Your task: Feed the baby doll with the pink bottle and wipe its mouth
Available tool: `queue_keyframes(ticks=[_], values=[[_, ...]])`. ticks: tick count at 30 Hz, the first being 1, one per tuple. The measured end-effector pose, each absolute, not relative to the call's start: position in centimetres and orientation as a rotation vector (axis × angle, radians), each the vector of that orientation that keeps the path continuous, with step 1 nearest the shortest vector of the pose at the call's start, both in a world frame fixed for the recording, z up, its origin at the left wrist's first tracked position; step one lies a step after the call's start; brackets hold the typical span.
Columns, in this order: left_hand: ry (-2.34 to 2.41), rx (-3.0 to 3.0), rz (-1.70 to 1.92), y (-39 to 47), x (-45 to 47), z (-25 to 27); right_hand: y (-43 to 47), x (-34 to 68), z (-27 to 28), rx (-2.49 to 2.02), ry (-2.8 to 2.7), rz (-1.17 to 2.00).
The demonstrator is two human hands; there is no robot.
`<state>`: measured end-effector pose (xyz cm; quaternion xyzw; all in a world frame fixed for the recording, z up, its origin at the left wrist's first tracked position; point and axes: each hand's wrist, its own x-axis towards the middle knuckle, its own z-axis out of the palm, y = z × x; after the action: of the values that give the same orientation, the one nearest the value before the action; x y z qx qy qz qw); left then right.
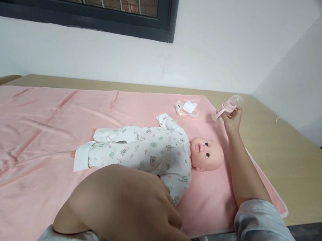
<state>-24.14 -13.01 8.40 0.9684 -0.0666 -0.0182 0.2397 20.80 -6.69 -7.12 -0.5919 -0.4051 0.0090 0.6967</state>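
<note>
Right fingers (238, 111) around clear rounded bottle (229, 106), left fingers (173, 215) curled, hold unclear, above creased cloth (43, 125)

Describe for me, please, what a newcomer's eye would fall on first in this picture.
Probably the bald doll in a white printed suit, lying face up across the pink cloth, its head to the right. Next would come the left hand, large and blurred in the near foreground, and the right hand, which holds a clear-and-pink bottle beyond the doll's head, near the cloth's right edge.
</note>
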Motion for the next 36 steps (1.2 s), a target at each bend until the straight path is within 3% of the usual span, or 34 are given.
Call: queue_keyframes(ticks=[4,12,16,36], values=[[-0.358,2.534,-0.247,-10.0,-22.2,9.6,-6.9,18.7,-3.1,-1.320,-0.981,0.048],[0.295,2.337,0.593,-6.2,-20.1,7.7,-9.7,9.4,3.2,-1.191,-1.308,0.247],[0.487,2.220,0.819,-5.9,-19.5,7.1,-11.7,5.0,4.5,-1.175,-1.434,0.362],[0.559,2.297,0.788,-7.4,-19.4,7.6,-15.0,-1.4,4.8,-1.138,-1.632,0.632]])
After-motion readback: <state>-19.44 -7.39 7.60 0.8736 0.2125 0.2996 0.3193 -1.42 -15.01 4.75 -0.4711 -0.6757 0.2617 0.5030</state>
